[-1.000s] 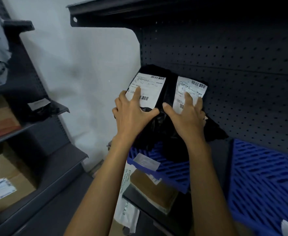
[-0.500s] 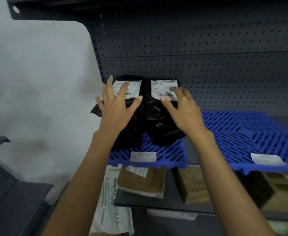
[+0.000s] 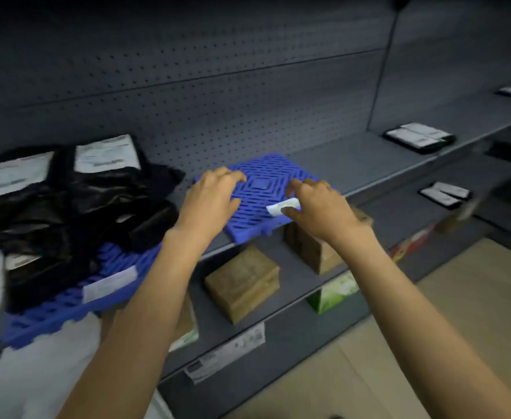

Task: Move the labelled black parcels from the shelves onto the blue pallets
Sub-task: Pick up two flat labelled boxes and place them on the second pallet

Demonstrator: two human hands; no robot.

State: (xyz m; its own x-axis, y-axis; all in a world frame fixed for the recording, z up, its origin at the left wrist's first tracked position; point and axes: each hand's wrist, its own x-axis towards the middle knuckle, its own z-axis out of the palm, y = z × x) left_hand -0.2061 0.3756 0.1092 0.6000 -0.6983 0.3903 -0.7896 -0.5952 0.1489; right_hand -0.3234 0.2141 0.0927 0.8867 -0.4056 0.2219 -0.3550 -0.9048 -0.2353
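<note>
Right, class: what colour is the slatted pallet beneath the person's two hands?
Blue; the pallet shows best in the head view.

I count two blue pallets (image 3: 260,176) on this shelf (image 3: 369,158) and two brown boxes (image 3: 242,282) in plain view on the one below. The black parcels (image 3: 76,207) lie heaped, so I can count only two big white labels (image 3: 106,152), not the parcels themselves.

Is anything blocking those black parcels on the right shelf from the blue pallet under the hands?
Nothing visible. Only bare grey shelf lies between the parcels and the blue pallet, where the left hand and right hand hover.
</note>
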